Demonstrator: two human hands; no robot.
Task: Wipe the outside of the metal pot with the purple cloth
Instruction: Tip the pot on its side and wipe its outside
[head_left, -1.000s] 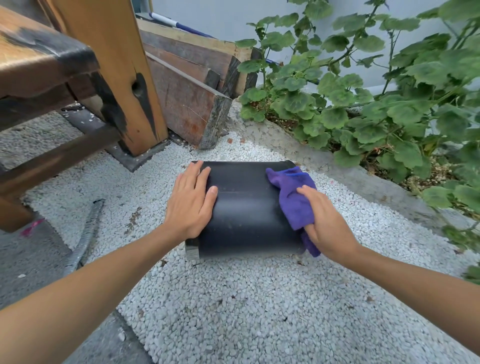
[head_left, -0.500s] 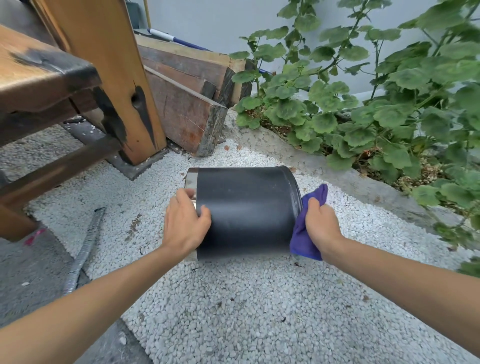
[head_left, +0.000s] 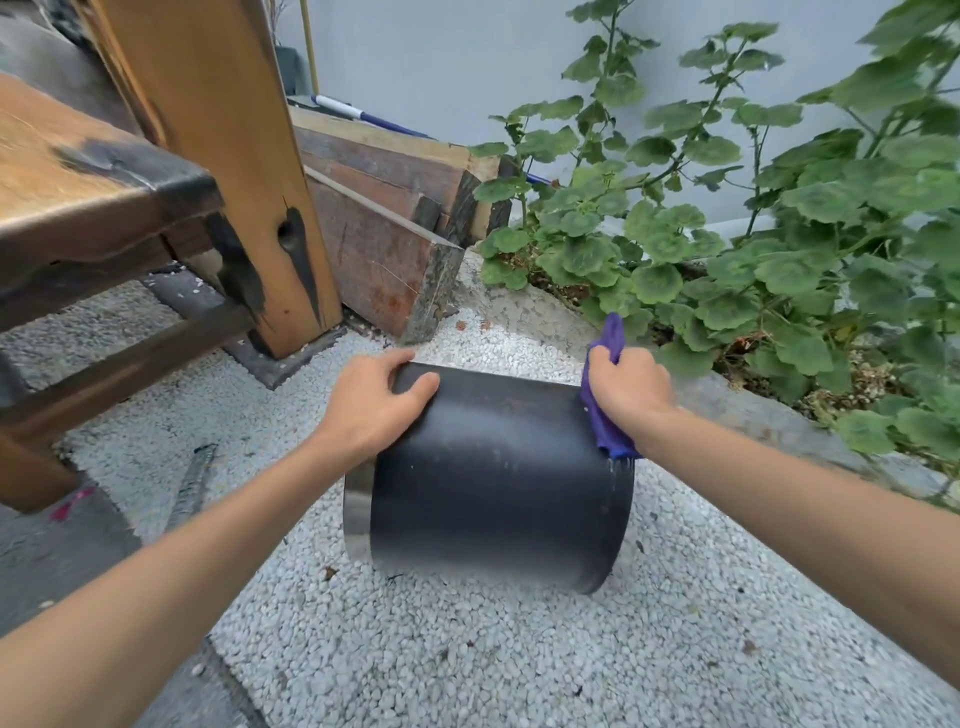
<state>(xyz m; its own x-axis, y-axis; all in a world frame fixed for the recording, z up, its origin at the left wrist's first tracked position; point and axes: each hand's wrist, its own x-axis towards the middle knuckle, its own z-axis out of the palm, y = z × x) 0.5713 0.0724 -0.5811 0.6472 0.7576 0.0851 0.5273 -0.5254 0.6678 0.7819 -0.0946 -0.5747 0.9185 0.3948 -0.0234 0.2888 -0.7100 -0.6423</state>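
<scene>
The metal pot (head_left: 493, 478) lies on its side on the white gravel (head_left: 467, 649), its dark outer wall facing up and a band of bare shiny metal showing at its left end. The left hand (head_left: 374, 405) rests on the upper left of the pot, fingers curled over the far edge and thumb laid flat on the dark wall, so this grip holds the pot. The right hand (head_left: 631, 392) is at the pot's right end, its grip closed around the purple cloth (head_left: 605, 415), which is bunched between hand and pot; one tip of the cloth sticks up above the fist and another hangs below the wrist. Behind the pot stand a wooden post (head_left: 218, 156) and stacked wooden beams (head_left: 384, 228). Green leafy plants (head_left: 753, 234) grow along the wall on the right. A dark metal bar (head_left: 192, 483) lies on the ground to the left.
</scene>
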